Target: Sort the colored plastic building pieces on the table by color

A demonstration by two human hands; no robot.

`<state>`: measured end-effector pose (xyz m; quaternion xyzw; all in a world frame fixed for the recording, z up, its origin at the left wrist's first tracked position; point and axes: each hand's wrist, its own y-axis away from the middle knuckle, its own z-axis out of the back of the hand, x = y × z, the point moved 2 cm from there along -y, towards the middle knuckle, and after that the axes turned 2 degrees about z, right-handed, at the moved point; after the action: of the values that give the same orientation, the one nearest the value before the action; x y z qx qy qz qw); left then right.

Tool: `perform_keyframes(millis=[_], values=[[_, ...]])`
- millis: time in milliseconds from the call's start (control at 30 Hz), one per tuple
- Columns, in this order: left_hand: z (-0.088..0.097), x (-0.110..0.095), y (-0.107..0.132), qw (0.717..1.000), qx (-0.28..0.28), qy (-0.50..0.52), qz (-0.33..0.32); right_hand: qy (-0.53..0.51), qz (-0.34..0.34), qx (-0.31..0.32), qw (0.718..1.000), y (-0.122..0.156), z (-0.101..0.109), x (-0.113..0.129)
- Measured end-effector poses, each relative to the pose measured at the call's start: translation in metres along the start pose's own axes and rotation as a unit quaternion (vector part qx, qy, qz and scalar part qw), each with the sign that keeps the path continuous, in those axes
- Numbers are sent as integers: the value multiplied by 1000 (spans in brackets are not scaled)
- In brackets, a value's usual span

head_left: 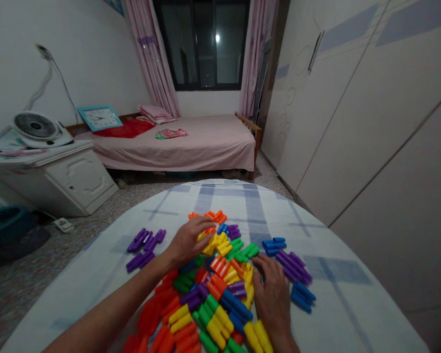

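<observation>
1. Work surface: A table (338, 314) with a rounded far edge, covered in a white cloth with blue-grey bands, stood in front of the person.
2. Main stock: A pile of plastic building pieces (218, 283) with rounded tips lay on the near middle of the table, between the two forearms. Red, orange, yellow, green, blue and purple pieces overlapped at mixed angles; red predominated at the near left.
3. Left hand (191, 236): It reached over the far left part of the pile, palm down, fingers partly bent above yellow pieces (224, 247) and orange ones. Whether it gripped any piece could not be determined.
4. Right hand (274, 282): It rested along the right edge of the pile, fingers curled, with the fingertips near green pieces (253, 250). Its grip could not be determined.
5. Left outlying group: Purple pieces (141, 261) lay beyond the left forearm, apart from the pile.
6. Right outlying group: A purple block (294, 267) lay between two sets of blue pieces (303, 296), just beside the right hand.
7. Far group: Orange pieces (217, 215) lay past the left hand.
8. Surroundings: A bed (191, 153) stood beyond the table, a wardrobe (353, 127) at the right, and a fan (36, 126) on a white cabinet (81, 180) at the left.
</observation>
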<state>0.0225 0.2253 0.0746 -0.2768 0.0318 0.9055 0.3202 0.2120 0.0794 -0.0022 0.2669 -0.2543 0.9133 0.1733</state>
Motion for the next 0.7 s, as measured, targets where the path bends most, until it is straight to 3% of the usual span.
perform_keyframes(millis=[200,367,433,533,700], values=[[-46,-22,-60,996,46,-69,-31,2,6,-2,1000,-1,1,1],[-69,-27,-75,994,56,-91,-26,1,6,-2,1000,-1,1,1],[-66,-30,-74,996,39,-83,-15,0,5,-2,1000,-1,1,1],[-46,-25,-63,998,-12,-63,21,-3,5,-1,1000,-1,2,2],[3,23,-11,986,-94,-69,119,-9,0,0,1000,-1,2,2]])
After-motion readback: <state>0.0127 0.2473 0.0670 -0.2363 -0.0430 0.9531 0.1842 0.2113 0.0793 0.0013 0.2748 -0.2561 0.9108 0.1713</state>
